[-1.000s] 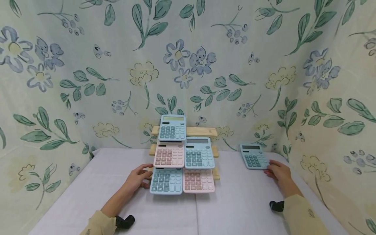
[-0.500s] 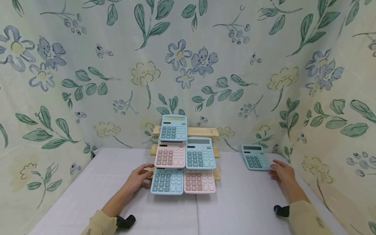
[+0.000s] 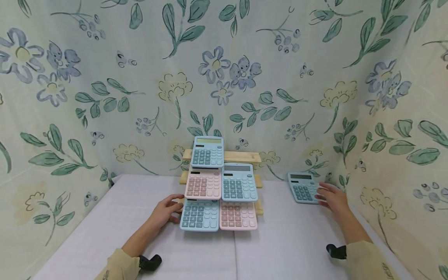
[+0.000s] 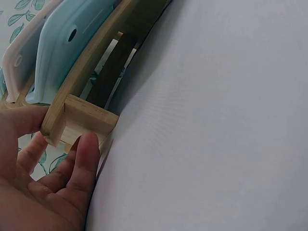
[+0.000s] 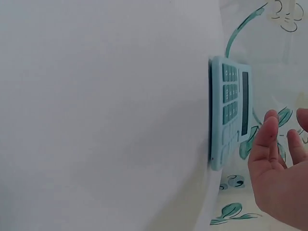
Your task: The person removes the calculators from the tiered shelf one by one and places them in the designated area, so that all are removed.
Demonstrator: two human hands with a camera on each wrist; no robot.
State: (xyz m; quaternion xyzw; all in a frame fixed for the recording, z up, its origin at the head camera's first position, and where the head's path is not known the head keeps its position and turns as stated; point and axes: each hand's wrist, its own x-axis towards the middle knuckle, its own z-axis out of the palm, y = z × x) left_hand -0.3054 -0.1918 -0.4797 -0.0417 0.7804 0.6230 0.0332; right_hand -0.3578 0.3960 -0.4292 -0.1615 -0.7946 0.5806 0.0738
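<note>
A stepped wooden rack (image 3: 242, 156) bears several blue and pink calculators in three tiers. My left hand (image 3: 163, 213) is at its lower left side; in the left wrist view the thumb and fingers (image 4: 86, 156) hold the end of the wooden frame (image 4: 91, 113). Off to the right, a lone blue calculator (image 3: 300, 189) lies face up on the white cloth. My right hand (image 3: 335, 197) hovers at its right edge, fingers spread and holding nothing. In the right wrist view a gap shows between the fingertips and this calculator (image 5: 230, 110).
On the rack, a blue calculator (image 3: 208, 152) stands at the top left, with bare slat to its right. White cloth (image 3: 280, 237) covers the table. Floral curtains (image 3: 280, 70) close off the back and sides.
My right hand first drew slightly right, away from the lone calculator's edge, then lifted with its fingers spreading. The left hand stays at the rack. The view shifts slightly.
</note>
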